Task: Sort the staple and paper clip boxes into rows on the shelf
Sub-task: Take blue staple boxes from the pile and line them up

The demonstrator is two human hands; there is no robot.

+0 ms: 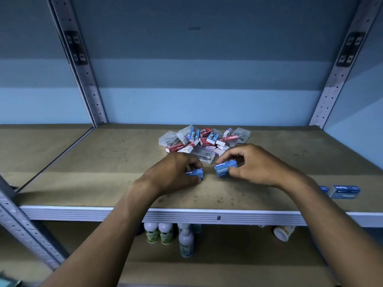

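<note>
**Now: two blue boxes pulled from the pile, row barely begun**

Clearly mid-sort. Left hand [178, 172] pinching a small blue cardboard staple box [194, 174]; right hand [251, 165] pinching a second blue staple box [225, 169], both low over the brown fibreboard shelf [103, 162], just in front of the mixed heap of red, blue and clear plastic boxes [204, 142]. Far right, near the front edge, two blue boxes already lined up [344, 192]. Next, probably: carrying both boxes rightward, setting them flush beside that pair, label sides matched, without nudging the row.

Blue staple boxes [226, 169]; red ones [175, 148] behind.
</note>
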